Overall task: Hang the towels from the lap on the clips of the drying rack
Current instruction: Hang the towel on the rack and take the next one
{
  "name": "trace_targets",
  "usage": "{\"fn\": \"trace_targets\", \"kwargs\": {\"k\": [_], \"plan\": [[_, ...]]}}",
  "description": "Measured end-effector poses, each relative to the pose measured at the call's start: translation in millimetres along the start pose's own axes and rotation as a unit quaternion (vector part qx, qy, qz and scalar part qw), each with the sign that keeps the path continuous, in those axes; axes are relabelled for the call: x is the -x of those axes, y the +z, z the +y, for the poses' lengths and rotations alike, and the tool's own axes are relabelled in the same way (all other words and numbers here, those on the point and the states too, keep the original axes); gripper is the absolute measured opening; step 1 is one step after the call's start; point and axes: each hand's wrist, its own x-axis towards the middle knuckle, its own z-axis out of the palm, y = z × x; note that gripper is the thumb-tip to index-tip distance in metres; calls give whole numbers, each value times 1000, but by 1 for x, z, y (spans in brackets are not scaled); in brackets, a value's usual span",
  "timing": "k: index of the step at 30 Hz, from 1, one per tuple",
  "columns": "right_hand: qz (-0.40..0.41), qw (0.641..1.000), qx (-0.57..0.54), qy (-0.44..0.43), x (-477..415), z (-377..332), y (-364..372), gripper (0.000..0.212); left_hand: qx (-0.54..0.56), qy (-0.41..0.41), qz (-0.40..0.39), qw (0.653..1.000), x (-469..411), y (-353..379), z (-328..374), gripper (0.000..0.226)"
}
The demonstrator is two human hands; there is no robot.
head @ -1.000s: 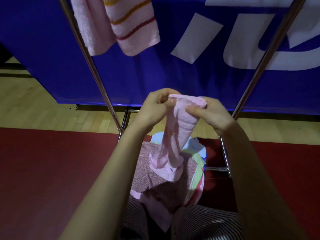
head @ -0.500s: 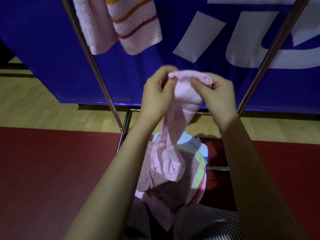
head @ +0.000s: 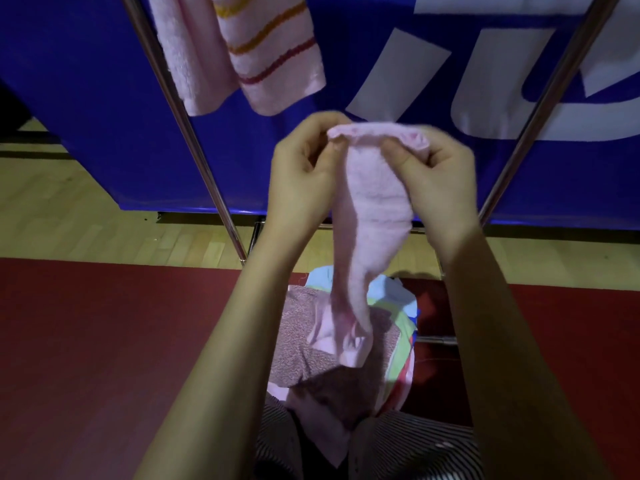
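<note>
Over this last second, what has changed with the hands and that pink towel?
The left hand and the right hand lifted the pink towel higher and drew its top edge wider, so it hangs longer. Both kept pinching it. The hung striped towel and the lap pile stayed put.

Hands: you have two, your left hand (head: 304, 174) and your right hand (head: 440, 181).
Towels you hold: one, the pink towel (head: 374, 209).
Towels hung up: two, a plain towel (head: 187, 53) and a striped towel (head: 273, 53).
Towels on your lap: at least three, a brown towel (head: 294, 344), a rainbow towel (head: 403, 344) and a pale towel (head: 278, 391).
Shiny poles: two, a left pole (head: 191, 140) and a right pole (head: 545, 109).
Blue banners: one, the banner (head: 86, 98).
</note>
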Motion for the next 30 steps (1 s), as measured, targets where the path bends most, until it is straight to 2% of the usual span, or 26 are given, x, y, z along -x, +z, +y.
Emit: {"fn": "trace_targets", "kwargs": {"k": [3, 5, 8, 11, 13, 16, 18, 20, 23, 30], "plan": [[-35, 999, 4, 36, 0, 8, -4, 9, -1, -3, -18, 1000, 1, -1, -3, 17], [-79, 995, -2, 59, -2, 10, -10, 13, 3, 3, -38, 999, -1, -1, -3, 16], [-125, 986, -2, 114, 0, 14, -14, 11, 13, -27, -50, 998, 1, -1, -15, 17], [-110, 985, 30, 127, 1, 20, -13, 18, 31, -68, -51, 996, 7, 0, -26, 18], [-90, 988, 30, 123, 1, 19, -13, 10, 60, -107, -73, 990, 8, -1, -30, 16], [-74, 990, 18, 122, -2, 18, -15, 3, 133, -176, -141, 965, 11, -3, -40, 48], [-70, 990, 17, 118, -3, 15, -15, 3, 121, -196, -182, 956, 16, 1, -48, 61], [-65, 992, 28, 109, -4, 11, -13, 2, 75, -215, -203, 952, 23, 9, -57, 52], [-52, 994, 21, 99, -4, 5, -12, 1, 41, -251, -195, 947, 35, 22, -75, 36], [-2, 995, -16, 94, -6, -6, -18, 6, 30, -321, -178, 930, 66, 38, -119, 31]]}}
